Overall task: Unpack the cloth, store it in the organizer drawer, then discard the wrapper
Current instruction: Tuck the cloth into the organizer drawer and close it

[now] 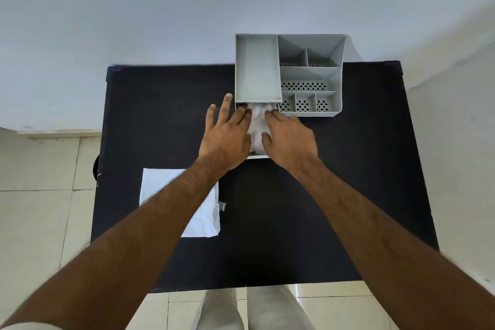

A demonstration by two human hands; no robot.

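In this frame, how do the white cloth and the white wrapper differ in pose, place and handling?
The cloth is bunched and rumpled; the wrapper lies flat. The cloth sits in the pulled-out drawer of the organizer; the wrapper rests on the black table, nearer the person. The left hand and right hand press on the cloth; neither touches the wrapper, though the left forearm passes over it. Both are white.

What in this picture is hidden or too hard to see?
Head view only:
- Drawer: both hands cover it; only its front edge shows.
- Cloth: its sides lie under the left hand and right hand.
- Wrapper: the left forearm crosses it.
- Grip on the cloth: cannot tell, palms face down.
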